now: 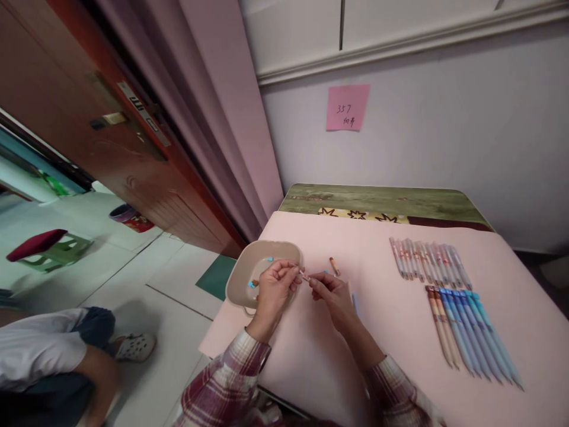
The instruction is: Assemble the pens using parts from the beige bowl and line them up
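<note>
My left hand (278,286) and my right hand (331,293) meet over the table, fingertips pinched at either end of a thin, small pen part (304,276). It is pale with a dark reddish bit, and its exact kind is hard to make out. Below and around my left hand sits a beige plastic basin (240,279) with a few small blue and brown pieces (253,284) in it. Just beyond my right fingers lies a short brown pen piece (334,266). A blue pen barrel (354,303) shows partly behind my right hand.
On the pink tabletop (373,379), a row of clear, reddish-printed pen barrels (429,261) lies above a row of brown and blue pens (473,332). A person in a white shirt (40,350) is at lower left. A wooden door (128,148) and green stool (66,249) stand left.
</note>
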